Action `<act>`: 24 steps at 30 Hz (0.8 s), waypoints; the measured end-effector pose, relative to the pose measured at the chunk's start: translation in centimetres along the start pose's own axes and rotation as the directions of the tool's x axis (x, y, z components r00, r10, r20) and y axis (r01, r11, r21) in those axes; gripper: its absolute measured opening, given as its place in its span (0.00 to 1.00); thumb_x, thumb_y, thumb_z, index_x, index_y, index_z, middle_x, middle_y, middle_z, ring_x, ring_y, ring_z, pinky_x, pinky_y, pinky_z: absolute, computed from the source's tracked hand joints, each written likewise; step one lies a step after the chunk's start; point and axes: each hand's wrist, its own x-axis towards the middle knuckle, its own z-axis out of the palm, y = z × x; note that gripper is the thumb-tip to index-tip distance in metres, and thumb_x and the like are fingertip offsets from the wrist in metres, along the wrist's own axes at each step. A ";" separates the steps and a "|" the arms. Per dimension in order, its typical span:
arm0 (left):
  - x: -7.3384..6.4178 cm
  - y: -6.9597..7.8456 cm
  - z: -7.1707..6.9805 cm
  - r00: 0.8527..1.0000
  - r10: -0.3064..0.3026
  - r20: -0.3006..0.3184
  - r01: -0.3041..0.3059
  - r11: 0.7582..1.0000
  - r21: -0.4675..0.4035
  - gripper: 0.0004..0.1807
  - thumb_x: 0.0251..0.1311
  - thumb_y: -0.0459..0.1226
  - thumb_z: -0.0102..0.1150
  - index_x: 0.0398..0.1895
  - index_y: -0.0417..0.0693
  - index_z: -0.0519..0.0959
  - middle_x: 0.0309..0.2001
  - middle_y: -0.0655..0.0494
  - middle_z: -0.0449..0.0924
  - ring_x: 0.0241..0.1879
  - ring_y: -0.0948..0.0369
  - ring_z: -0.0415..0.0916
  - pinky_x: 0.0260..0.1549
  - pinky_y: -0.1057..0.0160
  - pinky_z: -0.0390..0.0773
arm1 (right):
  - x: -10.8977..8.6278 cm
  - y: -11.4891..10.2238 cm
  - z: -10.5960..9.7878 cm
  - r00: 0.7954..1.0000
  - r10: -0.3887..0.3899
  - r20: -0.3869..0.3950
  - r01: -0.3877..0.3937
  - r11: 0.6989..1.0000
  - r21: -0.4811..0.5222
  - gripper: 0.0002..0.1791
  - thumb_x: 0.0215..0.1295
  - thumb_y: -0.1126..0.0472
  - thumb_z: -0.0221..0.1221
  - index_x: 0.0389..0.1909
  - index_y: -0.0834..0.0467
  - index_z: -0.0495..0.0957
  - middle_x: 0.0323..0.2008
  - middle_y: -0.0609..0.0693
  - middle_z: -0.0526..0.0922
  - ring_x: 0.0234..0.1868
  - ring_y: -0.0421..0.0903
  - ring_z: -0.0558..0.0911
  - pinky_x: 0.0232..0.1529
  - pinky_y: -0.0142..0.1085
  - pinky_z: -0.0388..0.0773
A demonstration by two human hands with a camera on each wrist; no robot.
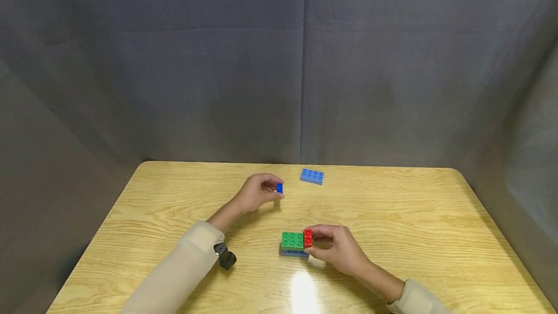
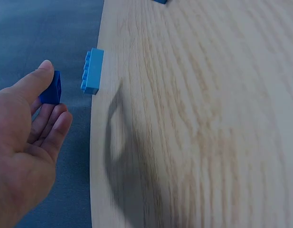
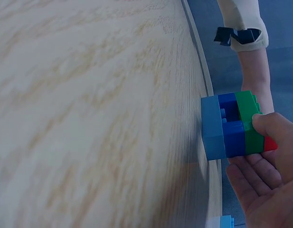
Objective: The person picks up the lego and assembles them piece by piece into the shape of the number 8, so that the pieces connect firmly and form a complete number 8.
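My left hand (image 1: 256, 193) is raised over the far middle of the table, pinching a small dark blue brick (image 2: 51, 89) between thumb and fingers. Nearer to me stands a brick stack: a light blue brick (image 3: 212, 126) at the bottom, dark blue bricks (image 3: 234, 137) with a gap between them, and a green brick (image 1: 292, 240) above. With thumb and fingers, my right hand (image 1: 342, 248) pinches a red brick (image 1: 308, 238) at the green brick's right end. The right thumb also overlaps the green brick in the right wrist view, where the red one is mostly hidden.
A loose light blue brick (image 1: 312, 176) lies near the table's far edge, right of my left hand. Grey cloth (image 1: 218, 86) hangs behind and beside the wooden table (image 1: 414, 207). A black strap (image 1: 224, 256) sits on my left sleeve.
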 end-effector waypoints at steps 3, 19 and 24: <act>-0.6 0.2 -0.2 1.000 0.010 0.004 -0.010 1.000 0.001 0.21 0.51 0.39 0.69 0.47 0.40 0.80 0.39 0.59 0.79 0.39 0.62 0.75 0.39 0.66 0.78 | 0.0 0.0 0.0 1.000 -0.001 -0.001 0.001 1.000 -0.003 0.18 0.51 0.57 0.70 0.44 0.51 0.81 0.39 0.44 0.84 0.41 0.44 0.83 0.44 0.37 0.80; -4.0 1.3 -0.6 0.995 0.101 0.021 -0.100 0.995 -0.022 0.17 0.50 0.39 0.70 0.45 0.52 0.80 0.41 0.61 0.79 0.40 0.59 0.77 0.43 0.65 0.78 | 0.0 -0.2 0.0 1.000 -0.006 -0.009 0.006 1.000 -0.012 0.18 0.50 0.57 0.70 0.44 0.52 0.81 0.40 0.44 0.84 0.42 0.43 0.83 0.44 0.38 0.80; -5.2 1.9 -0.6 0.990 0.131 0.051 -0.128 0.991 -0.046 0.17 0.50 0.37 0.69 0.45 0.52 0.80 0.42 0.60 0.79 0.41 0.62 0.76 0.45 0.62 0.78 | 0.1 -0.2 0.1 1.000 -0.016 -0.004 0.016 1.000 0.000 0.18 0.51 0.58 0.70 0.44 0.54 0.81 0.40 0.46 0.84 0.41 0.44 0.83 0.43 0.36 0.80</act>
